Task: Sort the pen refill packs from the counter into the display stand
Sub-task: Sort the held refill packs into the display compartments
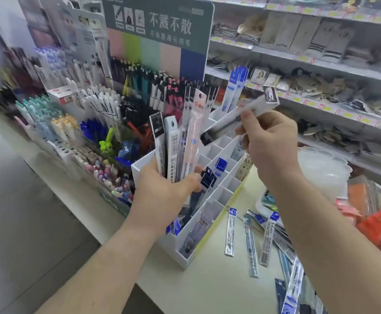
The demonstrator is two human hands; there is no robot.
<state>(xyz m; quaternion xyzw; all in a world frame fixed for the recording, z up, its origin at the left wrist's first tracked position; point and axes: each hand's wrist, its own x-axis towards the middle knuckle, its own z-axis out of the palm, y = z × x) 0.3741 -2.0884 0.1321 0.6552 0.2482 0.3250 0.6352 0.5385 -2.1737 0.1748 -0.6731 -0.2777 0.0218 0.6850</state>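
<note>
Slippage threatens the fanned clear-sleeved refill packs (180, 141) gripped by the left hand (167, 191) at centre frame above the white compartmented plastic display stand (221, 196), while the right hand (269, 141) pinches one pack (239, 116).

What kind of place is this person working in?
Most likely a stationery shop or the stationery corner of a general store. Racks of pens fill a counter display under a printed pen advert, wall shelves carry yellow price tags, and a white display stand holds pen refill packs.
</note>
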